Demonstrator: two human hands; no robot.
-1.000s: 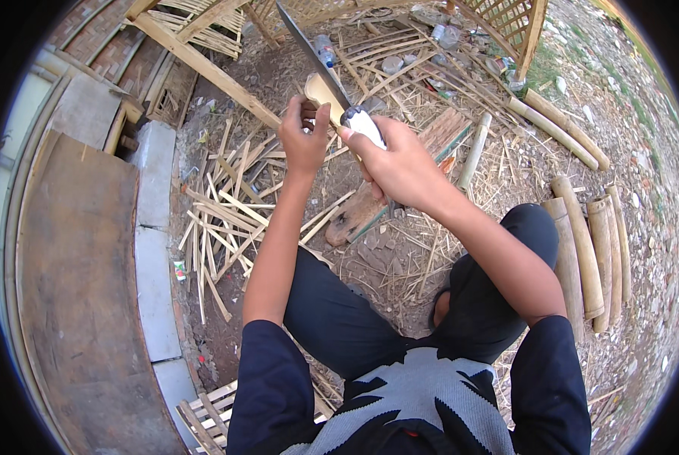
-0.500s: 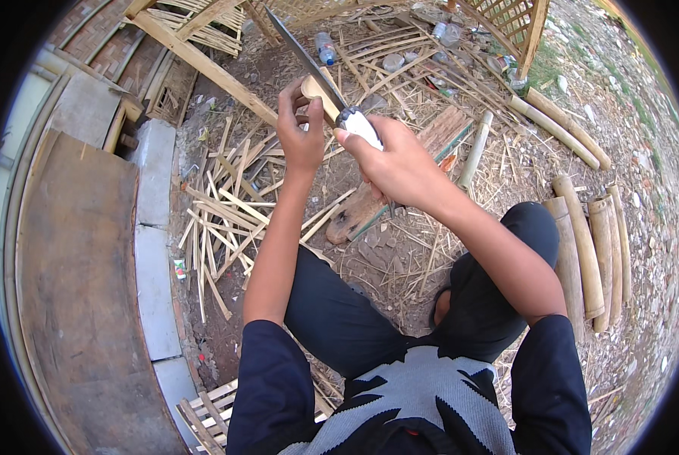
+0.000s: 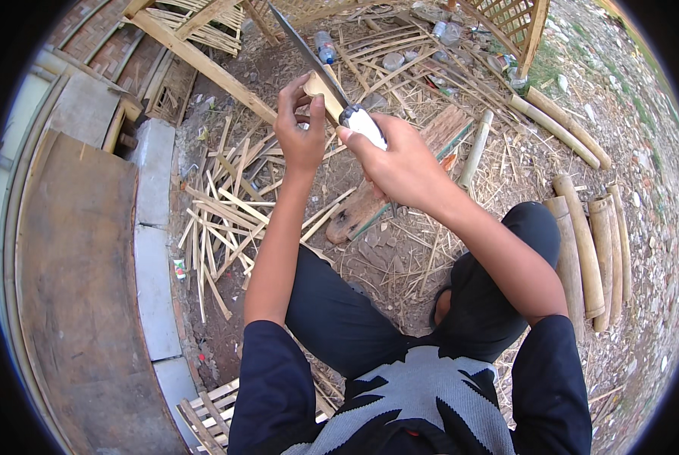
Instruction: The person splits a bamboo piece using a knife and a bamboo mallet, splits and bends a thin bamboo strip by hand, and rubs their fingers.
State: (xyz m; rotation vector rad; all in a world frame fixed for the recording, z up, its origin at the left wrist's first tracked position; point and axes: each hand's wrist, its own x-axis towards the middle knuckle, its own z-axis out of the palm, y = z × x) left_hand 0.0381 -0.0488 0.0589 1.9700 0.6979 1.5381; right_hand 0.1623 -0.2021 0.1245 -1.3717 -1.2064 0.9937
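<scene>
My right hand (image 3: 406, 158) is closed around the white handle, dark at its collar, of a long knife (image 3: 309, 57). The dark blade points up and to the left, away from me. My left hand (image 3: 300, 135) grips a pale piece of split bamboo (image 3: 321, 88), thumb on the near side and fingers on the far side. The blade lies along the right side of this piece, seemingly touching it; the exact contact is hard to make out. Both hands are held up in front of me, above a worn wooden plank (image 3: 358, 212) on the ground.
Thin bamboo strips (image 3: 226, 220) lie heaped left of the plank. Bamboo poles (image 3: 582, 250) lie at the right, and a short bamboo length (image 3: 476, 150) by the plank. A wooden frame (image 3: 203, 64) and a plastic bottle (image 3: 325, 47) are ahead. Grey blocks (image 3: 156, 292) line the left.
My right hand and the knife handle have shifted very slightly to the right and toward me. The bamboo piece has turned a little in my left hand, which is otherwise almost still.
</scene>
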